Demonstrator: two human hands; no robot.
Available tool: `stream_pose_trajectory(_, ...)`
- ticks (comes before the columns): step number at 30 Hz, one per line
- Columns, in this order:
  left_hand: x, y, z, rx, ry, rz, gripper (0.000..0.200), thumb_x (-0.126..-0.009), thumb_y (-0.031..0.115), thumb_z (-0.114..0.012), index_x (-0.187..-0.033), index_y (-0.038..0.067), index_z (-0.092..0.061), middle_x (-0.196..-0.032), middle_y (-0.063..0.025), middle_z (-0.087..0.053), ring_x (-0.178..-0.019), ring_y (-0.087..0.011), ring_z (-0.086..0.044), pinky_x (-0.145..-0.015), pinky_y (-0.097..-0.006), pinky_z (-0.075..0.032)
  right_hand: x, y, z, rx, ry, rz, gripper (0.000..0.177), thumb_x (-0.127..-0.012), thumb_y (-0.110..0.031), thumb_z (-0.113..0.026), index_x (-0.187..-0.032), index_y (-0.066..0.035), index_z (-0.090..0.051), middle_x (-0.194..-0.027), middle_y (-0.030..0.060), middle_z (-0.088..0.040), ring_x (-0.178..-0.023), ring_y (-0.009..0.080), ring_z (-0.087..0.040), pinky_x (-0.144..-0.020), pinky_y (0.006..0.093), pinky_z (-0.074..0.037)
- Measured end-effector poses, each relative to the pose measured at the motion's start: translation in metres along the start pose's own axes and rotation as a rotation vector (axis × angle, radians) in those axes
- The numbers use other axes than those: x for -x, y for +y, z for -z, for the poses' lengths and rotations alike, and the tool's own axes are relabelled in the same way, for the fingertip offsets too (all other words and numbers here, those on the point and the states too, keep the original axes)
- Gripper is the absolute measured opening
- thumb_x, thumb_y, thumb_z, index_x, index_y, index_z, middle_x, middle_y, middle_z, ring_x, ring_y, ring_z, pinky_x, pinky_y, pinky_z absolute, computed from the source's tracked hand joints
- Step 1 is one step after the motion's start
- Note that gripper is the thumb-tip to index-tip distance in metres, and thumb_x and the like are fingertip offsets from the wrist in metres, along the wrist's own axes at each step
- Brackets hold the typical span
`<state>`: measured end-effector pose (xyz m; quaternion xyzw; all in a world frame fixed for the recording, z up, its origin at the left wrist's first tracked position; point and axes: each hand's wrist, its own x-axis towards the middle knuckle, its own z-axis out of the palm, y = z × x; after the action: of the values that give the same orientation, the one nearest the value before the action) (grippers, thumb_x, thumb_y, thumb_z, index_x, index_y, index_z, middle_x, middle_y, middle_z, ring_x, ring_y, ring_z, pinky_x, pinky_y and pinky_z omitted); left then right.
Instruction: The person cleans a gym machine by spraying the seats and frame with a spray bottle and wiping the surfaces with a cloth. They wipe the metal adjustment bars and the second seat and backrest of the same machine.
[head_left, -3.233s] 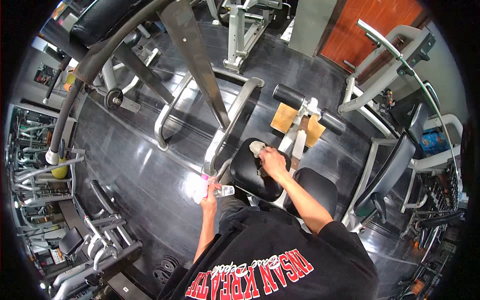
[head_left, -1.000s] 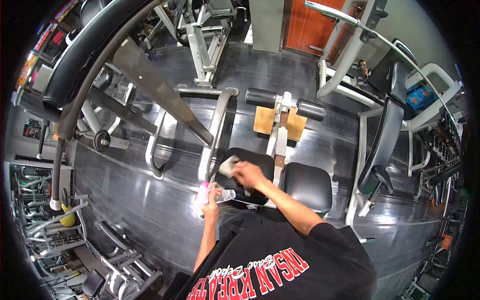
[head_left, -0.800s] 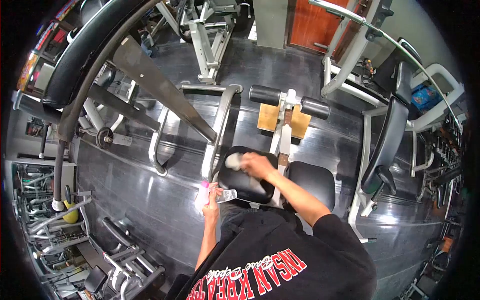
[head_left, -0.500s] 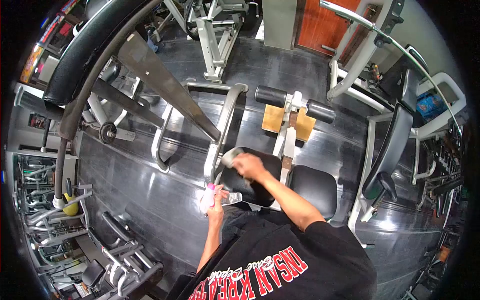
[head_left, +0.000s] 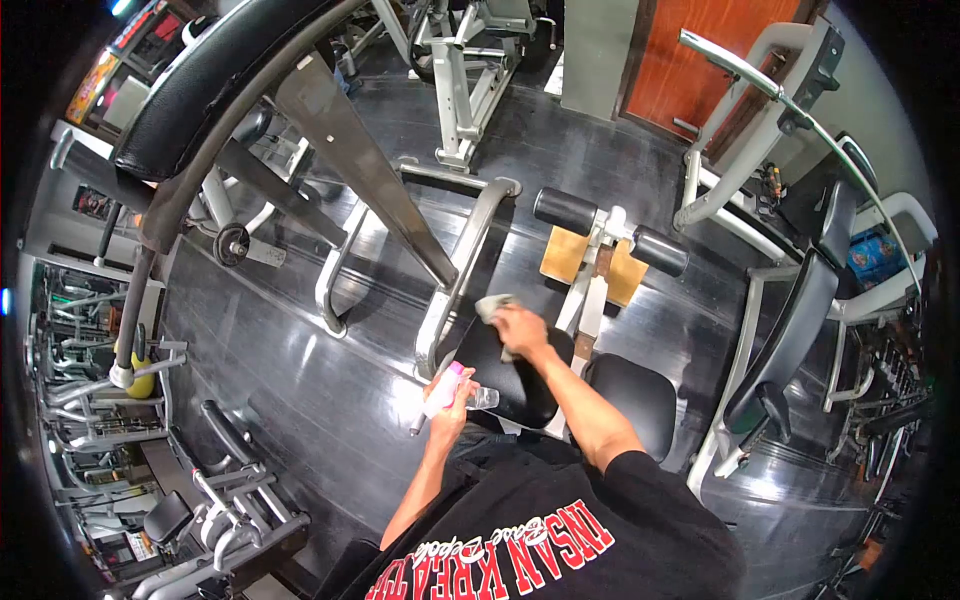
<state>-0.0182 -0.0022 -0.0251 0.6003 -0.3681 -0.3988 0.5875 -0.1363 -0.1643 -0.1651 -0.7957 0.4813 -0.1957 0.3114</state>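
Sideways: bottle [head_left: 478,397] base rightward, cloth [head_left: 492,305] gripped

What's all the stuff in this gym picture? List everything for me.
seat pads: two, black, on the white-framed bench, centre
foam rollers: two, black, bench's far end
footplate: one, tan, below the rollers
door: one, orange-brown, top right
ball: one, yellow, left rack
floor: black, glossy
cloth: one, grey, far edge of the left pad
spray bottle: one, clear with pink top, beside that pad
left hand: grips the spray bottle
right hand: holds the cloth on the pad
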Motion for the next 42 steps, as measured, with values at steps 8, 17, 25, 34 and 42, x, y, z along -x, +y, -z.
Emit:
stream_pose_trajectory(8,-0.001,-0.004,-0.007,-0.09,-0.041,-0.066,0.017,-0.088,0.004,-0.061,-0.101,-0.005,-0.066,-0.078,-0.0094,-0.067,-0.068,-0.0124,-0.063,-0.063,-0.0252,-0.05,-0.016,-0.042,0.001,0.09,-0.237,0.161,0.017,-0.086,-0.028,-0.057,-0.095,-0.018,-0.066,-0.1,0.006,-0.063,-0.092,0.0286,-0.062,-0.074,0.0448,-0.052)
stream_pose_trajectory(17,-0.006,-0.003,-0.015,-0.059,-0.034,-0.013,0.016,-0.087,0.005,-0.061,-0.099,-0.006,-0.065,-0.077,-0.0074,-0.066,-0.067,-0.0096,-0.061,-0.062,-0.0231,-0.049,0.05,0.03,0.04,0.143,0.124,-0.279,0.02,-0.086,-0.026,-0.058,-0.097,-0.01,-0.062,-0.099,0.0146,-0.062,-0.088,0.0359,-0.062,-0.072,0.0487,-0.05)
stream_pose_trajectory(25,-0.023,-0.019,-0.028,-0.128,-0.107,-0.055,0.014,-0.086,0.005,-0.063,-0.097,-0.002,-0.065,-0.077,-0.0025,-0.065,-0.067,-0.0068,-0.059,-0.059,-0.021,-0.047,0.15,0.012,0.082,0.005,0.078,-0.156,0.021,-0.086,-0.024,-0.059,-0.096,-0.006,-0.06,-0.095,0.0162,-0.061,-0.086,0.0372,-0.062,-0.071,0.0452,-0.051)
stream_pose_trajectory(34,-0.026,-0.019,-0.039,-0.315,-0.131,-0.269,0.019,-0.081,0.004,-0.067,-0.099,0.0,-0.064,-0.072,-0.0044,-0.061,-0.059,-0.0077,-0.053,-0.054,-0.0239,-0.043,0.121,0.004,0.094,-0.534,0.191,-0.284,0.048,-0.084,-0.031,-0.066,-0.117,-0.001,-0.047,-0.103,0.0231,-0.062,-0.101,0.0346,-0.061,-0.083,0.0421,-0.047)
stream_pose_trajectory(42,-0.021,-0.009,-0.042,-0.305,-0.074,-0.322,0.025,-0.082,0.009,-0.068,-0.104,0.001,-0.062,-0.067,-0.0024,-0.059,-0.057,-0.0074,-0.051,-0.053,-0.0239,-0.042,0.118,-0.016,0.062,0.094,0.209,-0.123,0.053,-0.083,-0.034,-0.065,-0.12,0.0,-0.05,-0.13,0.0218,-0.045,-0.114,0.0368,-0.048,-0.093,0.0431,-0.042)
